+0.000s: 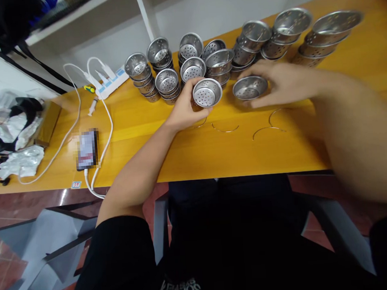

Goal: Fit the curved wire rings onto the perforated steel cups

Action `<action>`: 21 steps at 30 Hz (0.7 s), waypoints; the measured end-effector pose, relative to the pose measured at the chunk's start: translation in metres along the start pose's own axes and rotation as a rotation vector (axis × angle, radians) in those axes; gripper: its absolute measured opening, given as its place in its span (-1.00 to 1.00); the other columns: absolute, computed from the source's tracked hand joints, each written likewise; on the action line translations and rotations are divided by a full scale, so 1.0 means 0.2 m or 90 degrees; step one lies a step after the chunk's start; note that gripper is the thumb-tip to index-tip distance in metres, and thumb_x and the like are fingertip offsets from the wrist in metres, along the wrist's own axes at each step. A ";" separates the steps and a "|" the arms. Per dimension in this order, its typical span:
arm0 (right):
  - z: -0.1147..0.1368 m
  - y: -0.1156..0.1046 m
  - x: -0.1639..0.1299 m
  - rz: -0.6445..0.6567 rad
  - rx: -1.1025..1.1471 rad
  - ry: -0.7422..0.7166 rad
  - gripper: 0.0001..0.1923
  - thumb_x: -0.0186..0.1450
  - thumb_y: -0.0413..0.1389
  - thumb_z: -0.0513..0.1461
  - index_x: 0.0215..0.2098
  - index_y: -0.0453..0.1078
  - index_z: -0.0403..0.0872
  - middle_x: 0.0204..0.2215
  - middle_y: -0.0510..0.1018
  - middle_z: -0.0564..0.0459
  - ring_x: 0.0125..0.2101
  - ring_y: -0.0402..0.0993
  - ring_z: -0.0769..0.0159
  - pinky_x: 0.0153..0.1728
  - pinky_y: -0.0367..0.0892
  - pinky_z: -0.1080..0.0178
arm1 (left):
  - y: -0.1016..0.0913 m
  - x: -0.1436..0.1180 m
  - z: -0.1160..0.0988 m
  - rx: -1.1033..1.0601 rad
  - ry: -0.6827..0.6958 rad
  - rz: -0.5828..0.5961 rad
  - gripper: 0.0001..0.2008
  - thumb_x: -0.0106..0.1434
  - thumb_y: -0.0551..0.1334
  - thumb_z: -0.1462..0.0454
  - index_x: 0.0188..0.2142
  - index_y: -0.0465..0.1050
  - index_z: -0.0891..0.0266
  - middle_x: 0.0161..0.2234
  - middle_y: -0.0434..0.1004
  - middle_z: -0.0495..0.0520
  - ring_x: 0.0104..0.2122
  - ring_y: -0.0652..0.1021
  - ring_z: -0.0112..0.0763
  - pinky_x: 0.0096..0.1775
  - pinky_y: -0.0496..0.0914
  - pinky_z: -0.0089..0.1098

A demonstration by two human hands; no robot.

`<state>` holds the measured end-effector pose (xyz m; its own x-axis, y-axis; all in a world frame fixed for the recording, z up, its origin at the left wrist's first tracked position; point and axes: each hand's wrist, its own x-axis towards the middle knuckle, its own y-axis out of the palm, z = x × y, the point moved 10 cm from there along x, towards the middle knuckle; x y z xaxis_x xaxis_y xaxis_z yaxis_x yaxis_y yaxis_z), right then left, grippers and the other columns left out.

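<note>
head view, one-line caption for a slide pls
Left hand and right hand each grip a perforated steel cup over a yellow table.

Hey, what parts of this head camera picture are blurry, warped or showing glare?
Head view: the right hand and forearm smear with motion blur; the left hand and its steel strainer cup stay sharp; the yellow table bows from wide-angle distortion; the phone is pixelated.
</note>
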<state>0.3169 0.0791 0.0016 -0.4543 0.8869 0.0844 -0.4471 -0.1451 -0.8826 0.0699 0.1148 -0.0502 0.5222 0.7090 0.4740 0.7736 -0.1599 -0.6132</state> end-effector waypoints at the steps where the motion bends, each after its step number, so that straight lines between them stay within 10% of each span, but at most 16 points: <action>1: -0.02 0.02 0.00 0.029 -0.008 0.024 -0.27 0.53 0.55 -0.29 0.58 0.54 -0.30 0.48 0.60 -0.43 0.43 0.55 -0.05 0.54 0.36 0.02 | 0.00 0.00 0.01 -0.004 -0.005 0.000 -0.13 0.53 0.55 0.13 0.64 0.17 -0.05 0.46 0.54 0.22 0.52 0.69 0.05 0.49 0.69 0.07; 15: 0.01 -0.07 -0.05 -0.013 -0.102 0.019 -0.24 0.62 0.53 0.03 0.59 0.59 -0.22 0.54 0.54 -0.48 0.61 0.39 -0.29 0.67 0.23 -0.15 | 0.00 0.00 0.05 -0.060 -0.023 -0.003 -0.12 0.53 0.63 -0.08 0.60 0.25 -0.06 0.45 0.55 0.22 0.50 0.69 0.03 0.51 0.67 0.06; 18: 0.14 -0.10 -0.09 -0.045 -0.093 -0.030 -0.59 0.62 0.45 -0.05 0.28 0.70 -0.12 0.32 0.69 -0.38 0.37 0.61 -0.19 0.49 0.42 -0.14 | 0.01 0.01 0.05 -0.054 -0.003 0.002 -0.14 0.55 0.60 -0.12 0.60 0.24 -0.02 0.47 0.56 0.24 0.52 0.69 0.01 0.53 0.65 0.04; 21: 0.28 0.11 -0.10 0.152 0.013 -0.050 -0.79 0.58 0.38 -0.10 0.07 0.64 -0.04 -0.04 0.77 -0.14 -0.10 0.67 0.09 0.08 0.54 0.01 | 0.02 0.01 0.05 -0.039 -0.001 0.009 -0.11 0.55 0.59 -0.16 0.61 0.24 -0.03 0.49 0.57 0.23 0.54 0.67 0.02 0.56 0.63 0.07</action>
<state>0.2722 0.0342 0.0060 -0.6068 0.7899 -0.0886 -0.3351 -0.3553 -0.8726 0.0696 0.1226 -0.0577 0.5330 0.7071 0.4648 0.7866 -0.2118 -0.5800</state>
